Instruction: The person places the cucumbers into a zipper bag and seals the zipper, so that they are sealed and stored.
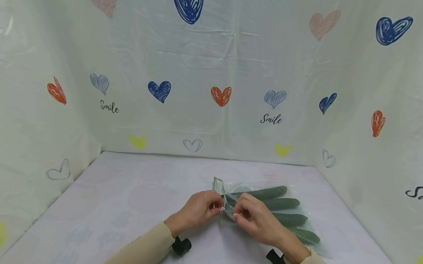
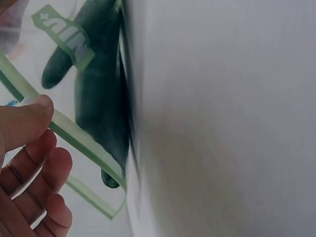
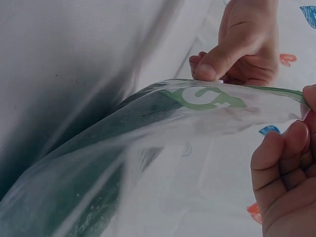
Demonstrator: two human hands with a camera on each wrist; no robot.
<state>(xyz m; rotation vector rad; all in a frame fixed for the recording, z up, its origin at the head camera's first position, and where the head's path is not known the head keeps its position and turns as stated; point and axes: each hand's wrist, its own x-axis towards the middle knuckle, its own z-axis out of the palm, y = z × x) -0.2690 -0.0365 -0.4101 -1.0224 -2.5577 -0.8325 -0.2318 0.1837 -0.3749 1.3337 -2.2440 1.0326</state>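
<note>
A clear zip bag (image 1: 218, 184) with green strips along its mouth lies on the table with several dark green cucumbers (image 1: 288, 220) inside. Thumb and forefinger of my left hand (image 1: 201, 208) pinch the green zip strip (image 2: 86, 148), where a small white piece shows at the fingertips. In the left wrist view the other fingers curl loosely below the strip. Close by on the right, my right hand (image 1: 260, 220) pinches the mouth edge of the bag. The right wrist view shows the film (image 3: 123, 143) pulled taut between both hands, over a green printed label (image 3: 205, 98).
The white table (image 1: 129, 199) runs back to a pale curtain (image 1: 201, 59) printed with hearts and the word Smile. Curtain sides also stand at left and right. A black wrist mount (image 1: 182, 246) sits under the left forearm, another black mount (image 1: 276, 260) under the right.
</note>
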